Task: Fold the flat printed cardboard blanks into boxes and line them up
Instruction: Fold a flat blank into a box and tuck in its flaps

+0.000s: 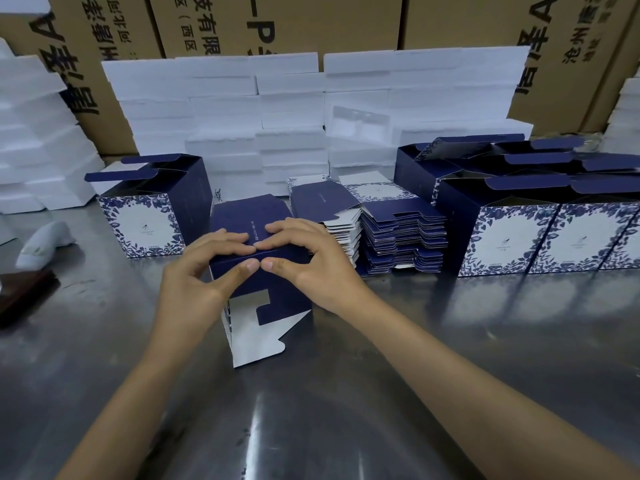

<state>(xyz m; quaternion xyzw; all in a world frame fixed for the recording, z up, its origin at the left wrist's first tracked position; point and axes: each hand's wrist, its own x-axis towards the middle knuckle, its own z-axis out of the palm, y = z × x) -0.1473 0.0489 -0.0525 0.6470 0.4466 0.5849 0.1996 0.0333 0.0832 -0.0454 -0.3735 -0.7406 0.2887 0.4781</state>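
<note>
A navy box blank [256, 289], partly folded up, stands on the steel table [346, 393] in the middle. Its white inner flaps hang open toward me. My left hand [204, 271] grips its left top edge, fingers on the upper panel and thumb on the near face. My right hand [304, 261] grips the right top edge the same way, and the two thumbs almost meet. Behind it lies a stack of flat blanks [381, 233]. One folded box [152, 209] with open top flaps stands at the left. Several folded boxes [540, 209] stand in rows at the right.
White foam blocks [311, 116] are piled along the back and at the left, with brown shipping cartons [277, 22] behind them. A white object [45, 244] and a dark flat item [20, 296] lie at the table's left edge.
</note>
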